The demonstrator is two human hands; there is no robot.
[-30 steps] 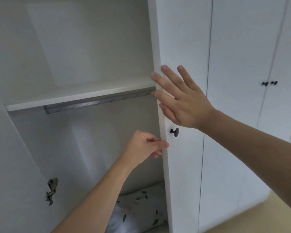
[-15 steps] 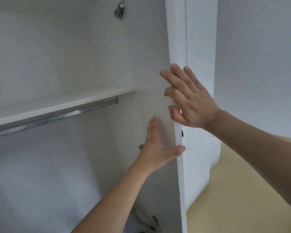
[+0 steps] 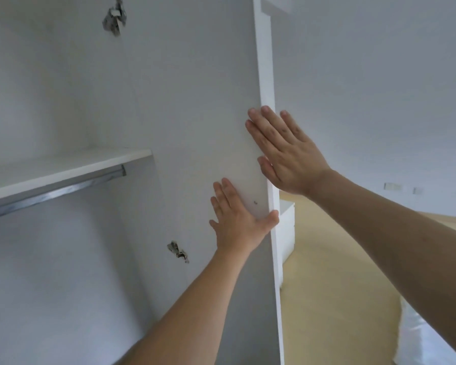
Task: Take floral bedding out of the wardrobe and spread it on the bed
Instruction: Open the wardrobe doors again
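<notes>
My left forearm enters from 6 o'clock and runs up to my left hand [image 3: 237, 217], which lies flat against the inner face of the open wardrobe door [image 3: 195, 101]; its fingers are straight and close together, pointing toward 12 o'clock, and the thumb hooks over the door's front edge at 3 o'clock of the palm. My right forearm enters from 4 o'clock and ends at my right hand [image 3: 287, 154], which sits just above the left one on the opposite, outer side of the same door edge; its fingers are straight and slightly spread, pointing toward 11 o'clock, with the fingertips overlapping the edge. Neither hand grips anything; both press on the door panel. A metal hinge [image 3: 178, 252] is fixed to the panel at 8 o'clock of the left hand, and a second hinge [image 3: 113, 18] sits near the top at 11 o'clock. Farther in, at 9 o'clock, a white shelf [image 3: 63, 167] spans the wardrobe interior with a metal hanging rail [image 3: 55, 191] directly beneath it. The floral bedding is not visible in this view, so I cannot tell its position. Beyond the door edge, at 4 o'clock, lies a tan floor [image 3: 327, 259], and a white wall [image 3: 379, 88] closes the background.
</notes>
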